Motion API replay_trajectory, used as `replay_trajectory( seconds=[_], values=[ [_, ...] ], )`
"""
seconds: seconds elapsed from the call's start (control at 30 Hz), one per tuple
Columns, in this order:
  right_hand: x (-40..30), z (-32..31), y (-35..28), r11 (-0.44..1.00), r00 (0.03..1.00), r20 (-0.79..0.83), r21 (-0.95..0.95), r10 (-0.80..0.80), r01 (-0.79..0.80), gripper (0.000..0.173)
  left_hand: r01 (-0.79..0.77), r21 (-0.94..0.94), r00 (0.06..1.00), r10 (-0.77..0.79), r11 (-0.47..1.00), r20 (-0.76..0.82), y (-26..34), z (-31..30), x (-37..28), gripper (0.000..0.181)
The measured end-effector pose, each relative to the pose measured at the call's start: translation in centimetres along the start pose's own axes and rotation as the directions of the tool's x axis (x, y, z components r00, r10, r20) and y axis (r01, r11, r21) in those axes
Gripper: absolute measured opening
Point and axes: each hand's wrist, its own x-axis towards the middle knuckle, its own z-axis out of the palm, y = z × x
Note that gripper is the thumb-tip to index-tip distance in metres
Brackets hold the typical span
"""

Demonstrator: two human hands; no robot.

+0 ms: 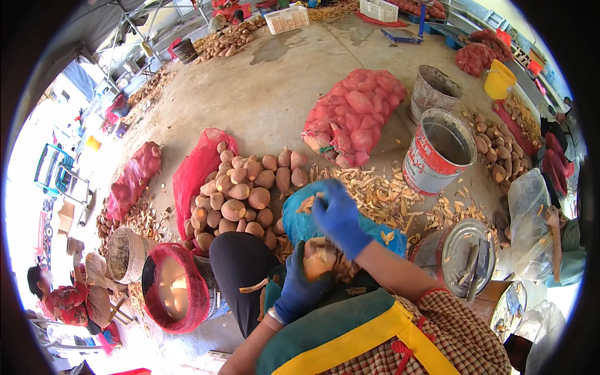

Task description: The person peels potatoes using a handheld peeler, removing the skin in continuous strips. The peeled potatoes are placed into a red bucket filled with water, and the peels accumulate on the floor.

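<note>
My left hand (300, 283), in a blue glove, grips a partly peeled sweet potato (318, 262) over my lap; pale orange flesh shows on it. Above it and to the right is my gloved right hand (338, 218), its fingers curled. A strip of peel (307, 205) shows by its fingertips; whether the hand holds a tool is hidden. Beneath that hand, a blue plastic sheet (297, 220) spreads beyond my knees. Unpeeled sweet potatoes (239, 192) are heaped to the left, against an open red mesh bag (199, 173).
A full red mesh sack (358, 112) lies ahead, beside a paint bucket (438, 150) and a grimy bucket (433, 91). Peelings (384, 192) litter the concrete. At left stands a mesh-rimmed tub of cloudy liquid (173, 288). A knife (479, 267) rests on an upturned can (461, 253) at right. Other people sit on both sides.
</note>
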Motion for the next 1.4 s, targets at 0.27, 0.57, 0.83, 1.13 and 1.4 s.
replay_trajectory(
  seconds=[0.27,0.57,0.83,1.13,1.4],
  values=[
    [0.0,-0.9,-0.6,0.983,0.990,0.029,0.127,-0.141,0.136,0.028,0.160,-0.139,0.986,-0.151,0.977,0.073,0.3,-0.3,0.8,0.093],
    [0.8,-1.3,1.3,0.850,0.894,0.259,0.297,0.367,-0.435,0.026,-0.019,0.137,0.997,0.030,0.990,-0.076,2.6,-0.1,0.8,0.094],
    [3.2,-1.1,5.4,0.966,0.965,-0.056,0.032,0.257,-0.256,0.029,-0.121,-0.157,0.987,0.136,0.980,0.088,0.5,-0.5,1.6,0.095],
    [3.5,-0.6,6.1,0.959,0.960,0.026,-0.064,0.279,-0.277,0.021,-0.102,0.053,0.994,0.100,0.993,0.033,2.6,-0.6,0.7,0.102],
    [2.0,0.8,7.0,0.944,0.943,0.065,-0.074,0.325,-0.320,0.023,-0.120,0.163,0.992,0.110,0.979,0.068,2.4,-0.5,1.0,0.099]
  ],
)
